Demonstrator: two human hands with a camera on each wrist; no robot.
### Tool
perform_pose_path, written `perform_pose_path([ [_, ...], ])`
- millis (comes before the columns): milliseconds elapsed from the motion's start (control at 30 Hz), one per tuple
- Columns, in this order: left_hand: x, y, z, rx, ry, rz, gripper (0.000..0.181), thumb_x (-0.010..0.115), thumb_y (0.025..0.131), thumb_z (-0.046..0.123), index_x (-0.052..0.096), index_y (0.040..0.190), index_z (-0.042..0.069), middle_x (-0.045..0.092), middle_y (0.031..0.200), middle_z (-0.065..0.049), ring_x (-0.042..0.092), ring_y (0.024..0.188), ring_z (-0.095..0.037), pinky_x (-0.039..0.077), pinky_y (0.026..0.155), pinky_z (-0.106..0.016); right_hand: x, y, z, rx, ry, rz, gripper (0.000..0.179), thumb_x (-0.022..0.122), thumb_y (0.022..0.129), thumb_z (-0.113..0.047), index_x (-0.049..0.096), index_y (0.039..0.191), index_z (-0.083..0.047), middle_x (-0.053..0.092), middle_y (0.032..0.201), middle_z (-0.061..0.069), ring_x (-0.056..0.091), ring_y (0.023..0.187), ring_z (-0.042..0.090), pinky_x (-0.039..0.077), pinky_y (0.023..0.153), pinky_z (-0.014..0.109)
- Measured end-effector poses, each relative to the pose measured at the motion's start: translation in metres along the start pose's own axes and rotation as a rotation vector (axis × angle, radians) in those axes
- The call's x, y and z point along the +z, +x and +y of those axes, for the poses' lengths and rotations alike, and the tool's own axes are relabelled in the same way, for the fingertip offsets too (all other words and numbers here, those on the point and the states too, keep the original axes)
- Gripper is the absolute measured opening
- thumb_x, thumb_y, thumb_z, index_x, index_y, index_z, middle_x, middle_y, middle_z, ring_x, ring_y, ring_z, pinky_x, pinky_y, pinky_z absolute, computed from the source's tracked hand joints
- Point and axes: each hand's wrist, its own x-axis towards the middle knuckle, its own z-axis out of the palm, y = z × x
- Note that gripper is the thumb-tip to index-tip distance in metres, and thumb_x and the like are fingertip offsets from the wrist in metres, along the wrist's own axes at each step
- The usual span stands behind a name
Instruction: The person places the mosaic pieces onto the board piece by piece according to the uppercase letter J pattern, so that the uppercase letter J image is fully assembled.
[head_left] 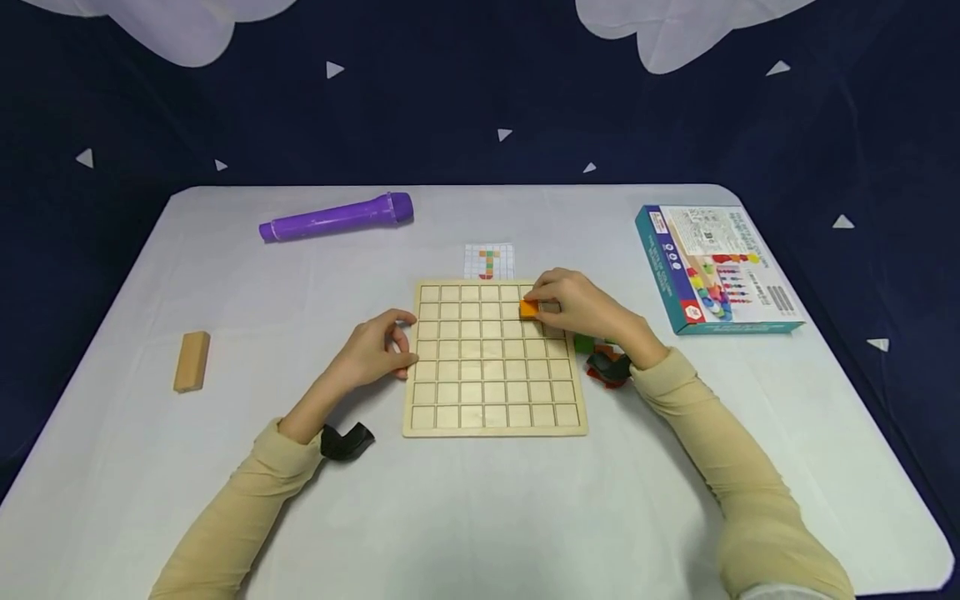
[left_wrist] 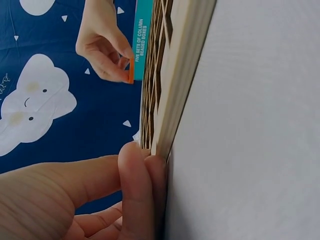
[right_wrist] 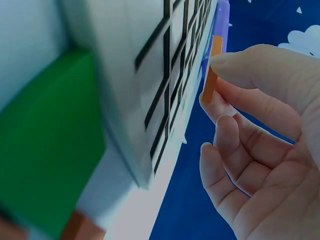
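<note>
A wooden grid board (head_left: 491, 371) lies flat in the middle of the table. My left hand (head_left: 375, 348) holds its left edge, thumb and fingers against the rim; the left wrist view shows the fingertips (left_wrist: 134, 162) at that edge. Over the board's upper right squares, my right hand (head_left: 577, 302) pinches a flat orange tile (head_left: 529, 310) between thumb and fingers. In the right wrist view the orange tile (right_wrist: 213, 67) is tilted on edge, off the board's surface. Just beyond the board sits a small pattern card (head_left: 489, 262) with a coloured figure on a grid.
Green (head_left: 583, 343) and red pieces (head_left: 600, 379) lie right of the board, partly hidden by the right wrist's black strap. A boxed toy set (head_left: 723, 267) is at the right, a purple microphone-shaped tube (head_left: 337, 219) at the back left, a wooden block (head_left: 192, 362) far left.
</note>
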Motion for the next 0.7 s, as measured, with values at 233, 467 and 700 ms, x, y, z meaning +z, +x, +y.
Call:
perform_pose_path([
  [233,0.002,0.000,0.002,0.004,0.007,-0.008,0.057,0.069,0.080,0.002,0.044,0.131,-0.002,0.060,0.088,-0.010,0.063,0.055,-0.009,0.051,0.061,-0.022,0.005,0.014,-0.008,-0.011,-0.020,-0.038,0.026,0.066,0.083,-0.008,0.069,0.107,0.001,0.067,0.103,0.013,0.060,0.095,0.024,0.053,0.083,0.036],
  [467,0.003,-0.001,0.002,0.003,0.016,-0.003,0.056,0.069,0.080,0.002,0.044,0.130,-0.003,0.060,0.087,-0.010,0.062,0.053,-0.009,0.050,0.057,-0.021,0.009,0.027,-0.018,-0.034,-0.021,-0.079,0.024,0.066,0.083,-0.007,0.070,0.106,0.000,0.067,0.101,0.013,0.059,0.088,0.022,0.052,0.077,0.032],
  [700,0.003,0.003,0.001,0.016,0.007,-0.005,0.053,0.069,0.080,0.003,0.045,0.127,-0.003,0.060,0.084,-0.009,0.062,0.052,-0.009,0.052,0.057,-0.021,0.014,0.041,-0.025,-0.072,-0.015,-0.093,0.023,0.065,0.085,-0.006,0.070,0.107,0.000,0.067,0.100,0.013,0.056,0.080,0.020,0.048,0.072,0.030],
])
